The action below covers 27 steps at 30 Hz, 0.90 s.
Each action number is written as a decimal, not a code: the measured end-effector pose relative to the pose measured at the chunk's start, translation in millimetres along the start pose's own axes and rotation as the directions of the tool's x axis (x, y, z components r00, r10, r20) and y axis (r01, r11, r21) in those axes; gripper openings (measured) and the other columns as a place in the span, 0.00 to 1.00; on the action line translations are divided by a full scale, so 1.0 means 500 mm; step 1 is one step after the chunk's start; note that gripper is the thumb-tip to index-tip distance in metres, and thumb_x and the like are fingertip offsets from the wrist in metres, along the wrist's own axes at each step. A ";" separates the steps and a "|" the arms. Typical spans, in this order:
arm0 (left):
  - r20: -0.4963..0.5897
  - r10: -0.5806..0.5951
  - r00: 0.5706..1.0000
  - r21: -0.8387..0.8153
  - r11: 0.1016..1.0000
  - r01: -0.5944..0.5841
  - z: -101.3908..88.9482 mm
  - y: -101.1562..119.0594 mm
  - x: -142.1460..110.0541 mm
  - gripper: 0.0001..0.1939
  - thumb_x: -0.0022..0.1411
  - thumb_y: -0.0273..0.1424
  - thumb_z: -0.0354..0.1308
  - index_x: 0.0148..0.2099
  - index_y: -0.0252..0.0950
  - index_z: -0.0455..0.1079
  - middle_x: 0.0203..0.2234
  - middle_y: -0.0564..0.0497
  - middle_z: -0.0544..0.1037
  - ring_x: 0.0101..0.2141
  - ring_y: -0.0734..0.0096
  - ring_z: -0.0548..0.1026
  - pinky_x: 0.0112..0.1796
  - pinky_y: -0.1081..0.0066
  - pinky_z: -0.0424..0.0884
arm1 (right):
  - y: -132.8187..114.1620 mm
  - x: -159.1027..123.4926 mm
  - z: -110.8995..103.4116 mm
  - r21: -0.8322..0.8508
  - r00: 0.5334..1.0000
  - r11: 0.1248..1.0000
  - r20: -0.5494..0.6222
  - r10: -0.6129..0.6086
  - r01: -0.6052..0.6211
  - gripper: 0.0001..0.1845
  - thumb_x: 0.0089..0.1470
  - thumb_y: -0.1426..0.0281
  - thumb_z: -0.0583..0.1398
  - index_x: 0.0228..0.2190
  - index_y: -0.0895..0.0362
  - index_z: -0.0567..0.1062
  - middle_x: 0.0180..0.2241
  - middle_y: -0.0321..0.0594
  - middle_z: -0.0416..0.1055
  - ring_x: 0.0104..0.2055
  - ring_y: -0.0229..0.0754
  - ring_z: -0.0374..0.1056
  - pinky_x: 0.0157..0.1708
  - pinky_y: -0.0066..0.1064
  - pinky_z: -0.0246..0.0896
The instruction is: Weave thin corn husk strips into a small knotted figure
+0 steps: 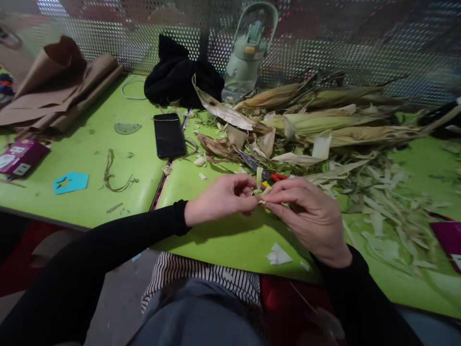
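Pinching a pale husk strip (259, 179), both left hand (225, 198) and right hand (306, 211) have fingers nearly closed, partly hiding it; red-handled scissors (277, 177) peek out behind.

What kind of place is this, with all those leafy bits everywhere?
Probably a craft room or classroom. The green tabletop has corn husks piled on it, and beside it lie a blue paper shape with a star and what looks like a protractor.

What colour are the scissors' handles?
Red, with some yellow near the hands; the scissors show best in the head view.
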<state>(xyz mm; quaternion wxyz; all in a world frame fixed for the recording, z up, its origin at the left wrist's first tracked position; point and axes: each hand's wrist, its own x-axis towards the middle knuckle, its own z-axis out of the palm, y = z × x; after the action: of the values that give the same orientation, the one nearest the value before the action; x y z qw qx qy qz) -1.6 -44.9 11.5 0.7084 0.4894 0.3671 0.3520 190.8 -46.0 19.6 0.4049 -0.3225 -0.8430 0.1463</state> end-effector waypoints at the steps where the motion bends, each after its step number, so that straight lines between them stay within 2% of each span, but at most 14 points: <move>1: -0.016 0.015 1.000 0.021 1.000 -0.015 0.001 -0.001 0.001 0.07 0.55 0.17 0.58 0.34 0.31 0.66 0.20 0.62 0.66 0.20 0.87 0.67 0.25 0.80 0.65 | -0.001 -0.001 0.001 -0.014 1.000 1.000 -0.004 0.004 -0.004 0.06 0.55 0.75 0.66 0.33 0.50 0.79 0.33 0.37 0.77 0.35 0.39 0.75 0.36 0.32 0.72; 4: -0.042 0.031 0.999 0.054 0.998 -0.028 0.002 -0.001 0.002 0.07 0.55 0.17 0.58 0.34 0.32 0.65 0.20 0.62 0.66 0.20 0.86 0.67 0.26 0.80 0.65 | -0.001 -0.003 0.005 -0.074 1.000 0.997 -0.022 0.007 -0.009 0.08 0.55 0.76 0.66 0.34 0.50 0.79 0.34 0.37 0.78 0.37 0.41 0.75 0.38 0.33 0.72; 9: -0.003 -0.019 1.000 0.013 1.000 0.019 -0.002 0.000 0.001 0.06 0.58 0.20 0.58 0.34 0.32 0.64 0.21 0.61 0.67 0.20 0.85 0.70 0.27 0.79 0.66 | 0.001 -0.008 0.007 -0.117 0.999 0.993 -0.039 0.003 -0.007 0.10 0.57 0.77 0.64 0.37 0.50 0.79 0.35 0.37 0.79 0.39 0.41 0.76 0.42 0.34 0.73; 14: -0.014 0.026 1.000 0.075 0.997 -0.025 -0.001 -0.002 -0.001 0.06 0.56 0.18 0.58 0.35 0.32 0.66 0.21 0.61 0.67 0.20 0.85 0.67 0.27 0.79 0.65 | -0.002 -0.006 0.004 -0.107 0.999 0.994 -0.018 0.037 -0.038 0.08 0.57 0.74 0.65 0.38 0.49 0.81 0.45 0.41 0.77 0.43 0.43 0.75 0.43 0.37 0.74; 18: -0.021 0.032 0.999 0.070 0.997 -0.031 0.003 -0.006 -0.001 0.07 0.56 0.19 0.59 0.36 0.32 0.66 0.22 0.61 0.66 0.21 0.85 0.67 0.27 0.78 0.65 | -0.008 -0.003 0.005 -0.037 0.995 0.995 -0.030 0.094 -0.095 0.07 0.56 0.73 0.66 0.35 0.49 0.81 0.37 0.37 0.78 0.39 0.43 0.75 0.41 0.37 0.74; 21: -0.036 0.073 0.997 0.041 0.997 -0.071 0.006 -0.010 0.000 0.09 0.57 0.23 0.61 0.40 0.33 0.65 0.23 0.61 0.66 0.23 0.83 0.67 0.29 0.76 0.66 | -0.010 -0.005 0.011 -0.009 0.977 0.982 -0.101 0.187 -0.189 0.03 0.55 0.72 0.67 0.32 0.50 0.79 0.35 0.37 0.77 0.38 0.43 0.75 0.41 0.38 0.74; 23: -0.061 0.131 0.990 0.057 0.990 -0.127 0.009 -0.011 -0.001 0.10 0.57 0.23 0.61 0.41 0.33 0.66 0.23 0.60 0.67 0.24 0.82 0.67 0.30 0.76 0.66 | -0.010 -0.008 0.015 0.035 0.949 0.959 -0.137 0.284 -0.282 0.02 0.54 0.69 0.67 0.31 0.51 0.78 0.34 0.37 0.77 0.37 0.43 0.75 0.39 0.37 0.74; 25: -0.070 0.170 0.983 0.094 0.982 -0.163 0.010 -0.009 -0.004 0.10 0.57 0.23 0.62 0.41 0.33 0.66 0.24 0.59 0.67 0.26 0.82 0.67 0.31 0.76 0.65 | -0.011 -0.010 0.018 0.112 0.911 0.921 -0.144 0.387 -0.373 0.06 0.53 0.67 0.68 0.32 0.52 0.77 0.32 0.37 0.76 0.33 0.41 0.74 0.33 0.33 0.74; 27: -0.059 0.156 0.986 0.134 0.980 -0.147 0.011 -0.004 -0.007 0.12 0.57 0.27 0.63 0.42 0.33 0.66 0.26 0.58 0.69 0.27 0.80 0.68 0.32 0.76 0.65 | -0.013 -0.010 0.020 0.188 0.881 0.883 -0.123 0.456 -0.431 0.10 0.51 0.64 0.69 0.33 0.53 0.75 0.29 0.35 0.75 0.28 0.38 0.72 0.27 0.30 0.72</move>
<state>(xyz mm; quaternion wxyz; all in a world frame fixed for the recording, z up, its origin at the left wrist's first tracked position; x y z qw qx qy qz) 1.6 -50.7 11.3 0.6333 0.5484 0.3751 0.3968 182.8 -54.0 13.7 0.4522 -0.4857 -0.6964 0.2732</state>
